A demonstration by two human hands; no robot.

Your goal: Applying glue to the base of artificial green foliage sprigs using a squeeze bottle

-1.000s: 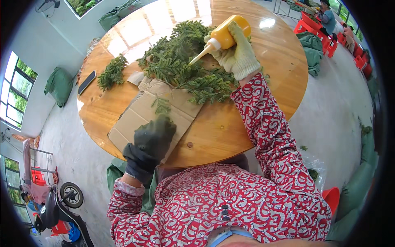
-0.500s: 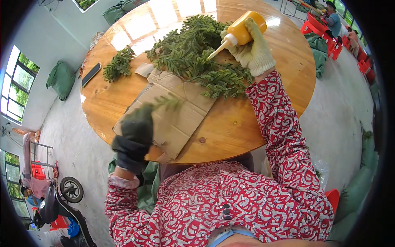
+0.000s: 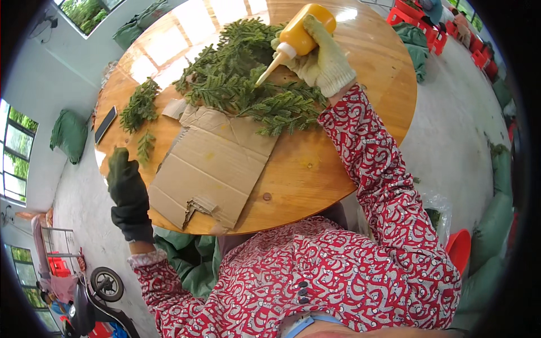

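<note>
Left of the cardboard (image 3: 217,169), sprig (image 3: 145,145) has moved beside small green pile (image 3: 138,107) on bench (image 3: 321,160), likely placed; can't tell if my left hand (image 3: 125,180) grips it; right hand (image 3: 322,66) clamps yellow bottle (image 3: 309,29).

no readable text, no legible labels, brands or numbers, no signs that can be read

Yellow bottle (image 3: 300,35) tilted near sprigs (image 3: 239,65)

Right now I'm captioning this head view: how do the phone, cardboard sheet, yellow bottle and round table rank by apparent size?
Largest to smallest:
1. round table
2. cardboard sheet
3. yellow bottle
4. phone
</note>
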